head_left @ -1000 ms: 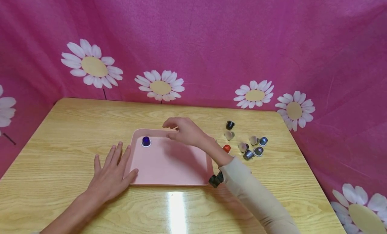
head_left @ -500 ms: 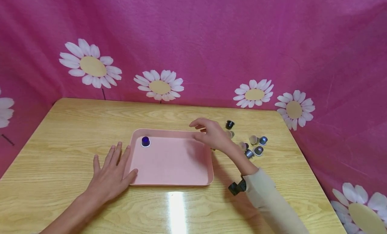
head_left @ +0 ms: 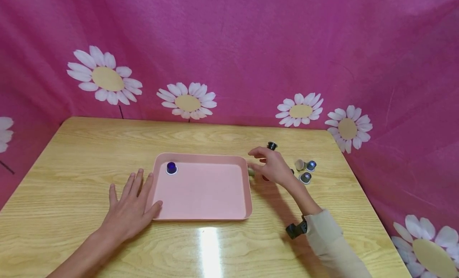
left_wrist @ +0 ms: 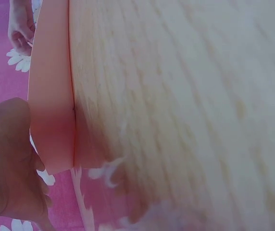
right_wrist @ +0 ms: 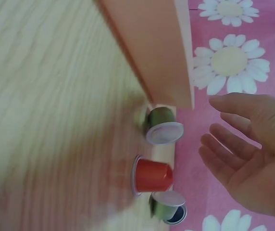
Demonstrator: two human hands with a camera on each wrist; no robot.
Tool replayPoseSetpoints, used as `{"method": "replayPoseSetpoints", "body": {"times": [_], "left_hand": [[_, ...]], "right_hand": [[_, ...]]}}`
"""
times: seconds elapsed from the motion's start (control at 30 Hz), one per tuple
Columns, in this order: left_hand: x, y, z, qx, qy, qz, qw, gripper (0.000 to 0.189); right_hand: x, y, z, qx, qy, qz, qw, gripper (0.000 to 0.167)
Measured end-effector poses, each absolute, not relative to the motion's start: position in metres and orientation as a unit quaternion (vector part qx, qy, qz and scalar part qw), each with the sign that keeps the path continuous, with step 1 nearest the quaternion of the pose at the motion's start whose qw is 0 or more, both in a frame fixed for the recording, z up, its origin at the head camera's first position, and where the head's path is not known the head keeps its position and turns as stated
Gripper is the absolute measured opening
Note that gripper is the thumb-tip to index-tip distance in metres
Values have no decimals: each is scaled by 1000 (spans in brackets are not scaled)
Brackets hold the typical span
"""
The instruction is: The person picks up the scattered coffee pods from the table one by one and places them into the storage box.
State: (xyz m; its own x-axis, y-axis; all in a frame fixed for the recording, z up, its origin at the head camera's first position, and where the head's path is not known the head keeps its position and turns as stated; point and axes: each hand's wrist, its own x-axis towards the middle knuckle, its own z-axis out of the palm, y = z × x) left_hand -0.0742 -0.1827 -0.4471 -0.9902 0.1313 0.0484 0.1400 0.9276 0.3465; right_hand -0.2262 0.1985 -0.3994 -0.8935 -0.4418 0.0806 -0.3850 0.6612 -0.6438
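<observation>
A pink tray (head_left: 206, 194) lies on the wooden table, with a purple coffee capsule (head_left: 171, 167) upright near its far left corner. My left hand (head_left: 129, 214) rests at the tray's left edge, fingers spread and thumb over the rim. Just beyond the tray's right side, my right hand (head_left: 270, 166) hovers with loosely bent fingers and holds nothing. Beneath and beside it are a green capsule (right_wrist: 162, 116) close to the tray wall and a red capsule (right_wrist: 153, 175), both clearest in the right wrist view. A black capsule (head_left: 272, 145) stands behind this hand, which hides some others.
Farther right are a beige-faced capsule (head_left: 299, 164), a blue capsule (head_left: 311, 165) and a dark capsule with a white rim (head_left: 305, 178). A pink cloth (head_left: 236, 58) with daisies hangs behind the table (head_left: 107, 142). Bright glare marks the table's front.
My right hand has moved right, from above the tray to over the capsules beside it, and is lower. The left hand and the purple capsule have stayed put.
</observation>
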Motion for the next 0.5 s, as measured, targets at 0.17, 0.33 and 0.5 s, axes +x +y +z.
{"method": "replayPoseSetpoints", "body": {"times": [0.17,0.33,0.5], "left_hand": [[-74,-183,-448,-67,-982,-177,13,82],[-74,-183,-448,-65,-982,-178,13,82],[-74,-184,-449,-67,-981,-180,18,81]], "right_hand": [[-227,203,-406,-214,914,-339,64,35],[-230,205,-412,-225,914,-329,69,34],[-232,205,-415,-239,922,-298,59,31]]}}
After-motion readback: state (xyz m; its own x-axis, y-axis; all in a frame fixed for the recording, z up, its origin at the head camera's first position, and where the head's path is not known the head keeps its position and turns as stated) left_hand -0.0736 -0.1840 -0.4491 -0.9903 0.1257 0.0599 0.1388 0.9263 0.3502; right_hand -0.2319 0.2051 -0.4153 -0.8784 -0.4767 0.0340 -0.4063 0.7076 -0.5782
